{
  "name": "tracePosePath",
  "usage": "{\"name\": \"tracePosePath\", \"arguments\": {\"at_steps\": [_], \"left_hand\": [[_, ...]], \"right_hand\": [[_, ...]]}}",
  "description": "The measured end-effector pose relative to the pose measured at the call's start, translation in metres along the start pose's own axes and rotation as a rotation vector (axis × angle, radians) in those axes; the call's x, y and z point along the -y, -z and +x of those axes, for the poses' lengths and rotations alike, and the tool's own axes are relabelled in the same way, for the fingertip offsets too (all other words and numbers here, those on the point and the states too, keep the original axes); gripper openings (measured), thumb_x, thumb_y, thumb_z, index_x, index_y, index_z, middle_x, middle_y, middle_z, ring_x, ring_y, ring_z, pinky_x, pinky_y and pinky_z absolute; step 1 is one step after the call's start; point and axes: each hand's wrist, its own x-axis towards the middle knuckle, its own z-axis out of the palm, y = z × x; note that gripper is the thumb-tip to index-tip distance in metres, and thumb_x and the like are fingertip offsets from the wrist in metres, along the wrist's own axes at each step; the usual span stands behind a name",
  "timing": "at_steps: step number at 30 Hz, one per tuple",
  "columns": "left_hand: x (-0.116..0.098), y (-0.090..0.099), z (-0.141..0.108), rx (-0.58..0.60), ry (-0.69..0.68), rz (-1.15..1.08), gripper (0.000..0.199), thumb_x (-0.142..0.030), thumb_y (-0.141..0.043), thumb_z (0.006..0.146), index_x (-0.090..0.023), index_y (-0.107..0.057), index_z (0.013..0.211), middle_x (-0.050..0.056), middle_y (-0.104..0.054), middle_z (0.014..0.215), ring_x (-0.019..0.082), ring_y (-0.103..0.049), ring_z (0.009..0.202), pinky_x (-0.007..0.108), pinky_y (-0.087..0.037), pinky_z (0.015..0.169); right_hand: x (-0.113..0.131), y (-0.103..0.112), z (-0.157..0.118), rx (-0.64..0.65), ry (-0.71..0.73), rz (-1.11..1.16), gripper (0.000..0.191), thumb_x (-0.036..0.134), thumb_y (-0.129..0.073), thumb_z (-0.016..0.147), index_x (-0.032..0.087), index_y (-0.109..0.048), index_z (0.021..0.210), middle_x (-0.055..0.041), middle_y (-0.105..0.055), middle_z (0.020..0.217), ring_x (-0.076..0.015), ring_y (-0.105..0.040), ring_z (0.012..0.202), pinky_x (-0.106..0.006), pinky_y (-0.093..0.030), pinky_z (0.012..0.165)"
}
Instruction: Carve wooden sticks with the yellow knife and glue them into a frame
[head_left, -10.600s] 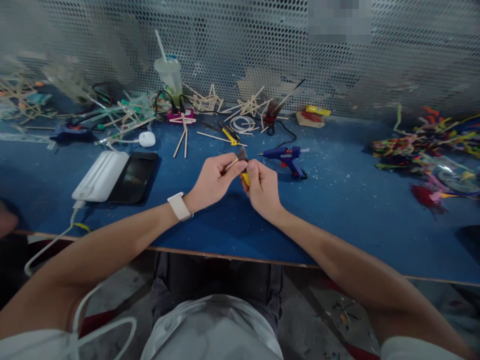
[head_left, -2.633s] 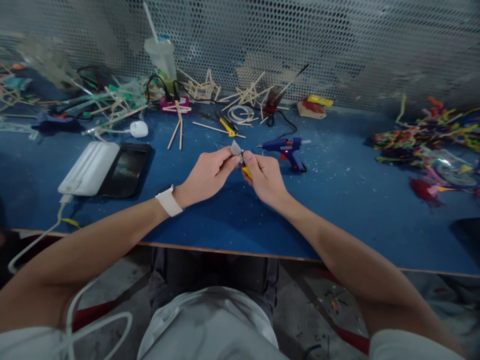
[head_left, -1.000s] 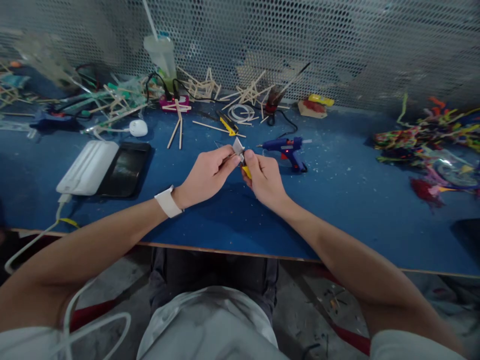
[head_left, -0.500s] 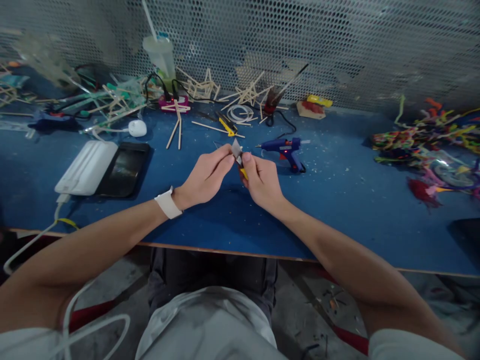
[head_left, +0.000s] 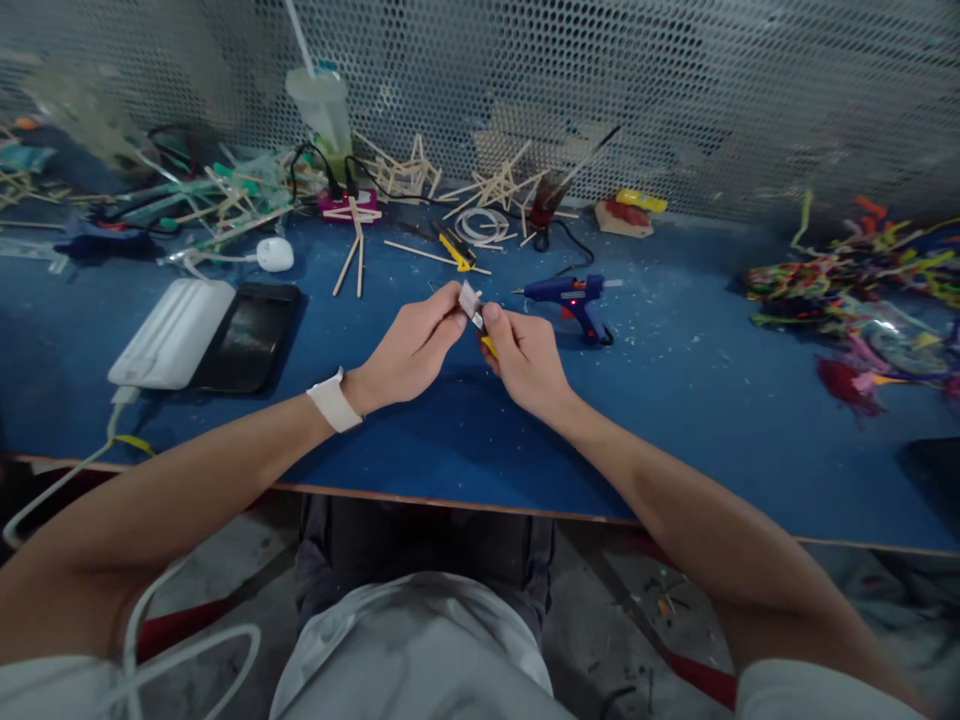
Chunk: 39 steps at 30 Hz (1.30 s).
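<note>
Perforated metal panelling is set behind a blue table in the head view; clock directions are taken from the hands, with 12 o'clock away from the wearer.

A utility knife is gripped in the right hand, its yellow handle mostly covered by the closed fingers, its blade angled toward 11 o'clock. The left hand, circled at the wrist by a pale strap, is brought close beside the blade with thumb and fingers drawn together; whether anything is pinched there cannot be told. The knife is held between the two hands, over the table.

At 3 o'clock a blue glue gun is laid with its nozzle pointed toward the hands; a red light is lit on it, and the pale marking on its body is too small to be read. Near 12 o'clock a second knife is laid just beside a clear coil. At 10 to 11 o'clock black plugs are seated in a pink socket block. At 9 o'clock a black phone is placed beside a white power bank.
</note>
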Motion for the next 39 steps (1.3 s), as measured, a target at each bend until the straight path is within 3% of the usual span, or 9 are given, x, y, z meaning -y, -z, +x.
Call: {"name": "tracePosePath", "arguments": {"at_steps": [10,21,33,39], "left_hand": [[-0.0022,0.0049,0.0030,0.076,0.020,0.070,0.040,-0.059,-0.043,0.124,-0.025,-0.048,0.103,-0.001,-0.062,0.081,0.017,-0.059,0.067,0.034,-0.040,0.065],[0.0008,0.0048,0.0040,0.042,-0.021,0.115,0.050,-0.067,-0.040,0.123,-0.025,-0.050,0.096,-0.001,-0.058,0.074,0.017,-0.056,0.062,0.034,-0.038,0.059],[0.0033,0.0008,0.0033,-0.040,-0.044,0.145,0.049,-0.064,-0.045,0.123,-0.025,-0.053,0.095,-0.001,-0.056,0.074,0.016,-0.053,0.062,0.034,-0.037,0.060],[0.0029,0.0022,0.0018,0.012,-0.043,0.083,0.037,-0.054,-0.054,0.121,-0.025,-0.052,0.098,-0.001,-0.058,0.078,0.016,-0.055,0.065,0.034,-0.041,0.061]], "right_hand": [[-0.0031,0.0057,0.0047,0.047,-0.002,0.039,0.083,0.092,-0.038,0.112,0.023,-0.052,0.067,-0.0007,-0.056,0.060,-0.0135,-0.048,0.056,-0.033,-0.034,0.059],[-0.0021,0.0039,0.0041,0.016,-0.025,0.006,0.084,0.095,-0.036,0.110,0.024,-0.053,0.068,-0.0021,-0.057,0.061,-0.0147,-0.050,0.057,-0.033,-0.034,0.057],[-0.0018,-0.0008,0.0018,-0.033,-0.015,0.024,0.082,0.091,-0.037,0.113,0.024,-0.053,0.068,-0.0010,-0.056,0.059,-0.0154,-0.051,0.057,-0.034,-0.036,0.060],[-0.0042,0.0031,0.0045,-0.021,0.056,-0.072,0.082,0.089,-0.032,0.115,0.024,-0.051,0.068,-0.0015,-0.058,0.062,-0.0159,-0.052,0.059,-0.036,-0.035,0.063]]}}
